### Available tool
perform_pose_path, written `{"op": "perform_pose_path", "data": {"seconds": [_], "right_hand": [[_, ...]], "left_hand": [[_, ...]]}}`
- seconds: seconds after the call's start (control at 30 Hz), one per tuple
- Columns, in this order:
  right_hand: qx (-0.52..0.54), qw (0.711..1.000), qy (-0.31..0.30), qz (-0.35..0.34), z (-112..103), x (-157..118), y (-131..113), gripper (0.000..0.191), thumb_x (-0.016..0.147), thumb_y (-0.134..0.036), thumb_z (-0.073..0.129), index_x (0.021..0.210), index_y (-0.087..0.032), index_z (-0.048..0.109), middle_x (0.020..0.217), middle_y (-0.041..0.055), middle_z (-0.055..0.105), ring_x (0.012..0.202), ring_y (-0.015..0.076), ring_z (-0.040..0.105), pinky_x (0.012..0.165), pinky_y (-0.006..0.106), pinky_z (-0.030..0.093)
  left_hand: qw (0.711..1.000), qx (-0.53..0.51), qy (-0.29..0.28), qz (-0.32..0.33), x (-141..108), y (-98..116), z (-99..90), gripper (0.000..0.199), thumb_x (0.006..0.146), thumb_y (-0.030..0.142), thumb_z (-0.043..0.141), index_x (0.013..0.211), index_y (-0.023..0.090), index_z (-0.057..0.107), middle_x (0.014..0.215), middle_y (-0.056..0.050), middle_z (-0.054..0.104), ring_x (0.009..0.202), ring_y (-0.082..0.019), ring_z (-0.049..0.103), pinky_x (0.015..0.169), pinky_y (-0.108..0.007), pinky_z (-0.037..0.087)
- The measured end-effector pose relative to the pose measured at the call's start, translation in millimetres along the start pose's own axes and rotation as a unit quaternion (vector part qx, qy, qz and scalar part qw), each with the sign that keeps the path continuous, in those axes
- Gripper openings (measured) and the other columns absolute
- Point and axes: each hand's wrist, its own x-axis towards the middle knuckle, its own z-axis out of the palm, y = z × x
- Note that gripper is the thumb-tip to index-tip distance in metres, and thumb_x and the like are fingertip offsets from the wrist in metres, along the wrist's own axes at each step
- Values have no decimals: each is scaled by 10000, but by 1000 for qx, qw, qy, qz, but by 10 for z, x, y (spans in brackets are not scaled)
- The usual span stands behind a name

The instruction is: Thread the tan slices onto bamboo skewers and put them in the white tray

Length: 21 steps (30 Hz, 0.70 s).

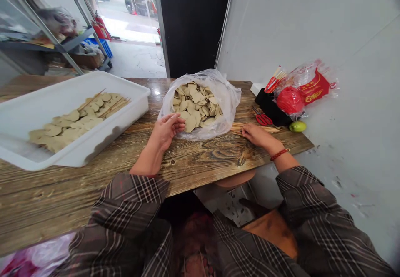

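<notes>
A clear plastic bag [233, 99] full of thin beige slices stands open on the wooden table. My left hand [165, 131] is at the bag's left front edge, its thumb and fingers closed on a beige slice [190, 122]. To the right of the bag lies a bundle of thin wooden sticks [271, 129]. My right hand [254, 134] rests at this bundle with its fingers pinched together; whether a stick is between them is too small to tell. Skewered slices [78, 120] lie in a white plastic tub [133, 89] on the left.
At the right end of the wooden table [200, 156] are red-handled scissors [264, 119], a black holder [271, 109], a red ball of string [290, 100] and a green fruit [297, 126]. A wall borders that side. Metal shelves [67, 47] stand behind the tub.
</notes>
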Motion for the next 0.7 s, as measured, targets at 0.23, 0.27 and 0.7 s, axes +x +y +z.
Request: {"op": "perform_pose_path", "data": {"seconds": [0.23,0.27,0.7], "right_hand": [[-116,992,39,6,17,-153,-52,177,968,-200,398,936,-164,568,940,126,598,797,223,561,692,320,372],[-133,989,57,4,23,-188,-32,177,974,-212,395,942,-165,563,942,123,597,802,224,564,681,318,374],[-68,905,414,-65,-394,-7,-359,196,969,-207,430,1062,-180,600,965,113,651,893,228,603,800,361,476]], "left_hand": [[1000,-11,-8,8,-11,-18,-8,172,795,241,681,905,114,640,723,-42,695,581,-99,644,577,-210,544],[1000,-11,-7,9,-7,-24,-8,183,793,247,684,909,113,637,723,-41,692,582,-100,643,577,-213,543],[812,517,65,261,16,-178,-3,150,805,224,593,910,160,679,861,-74,657,833,-204,606,812,-362,482]]}}
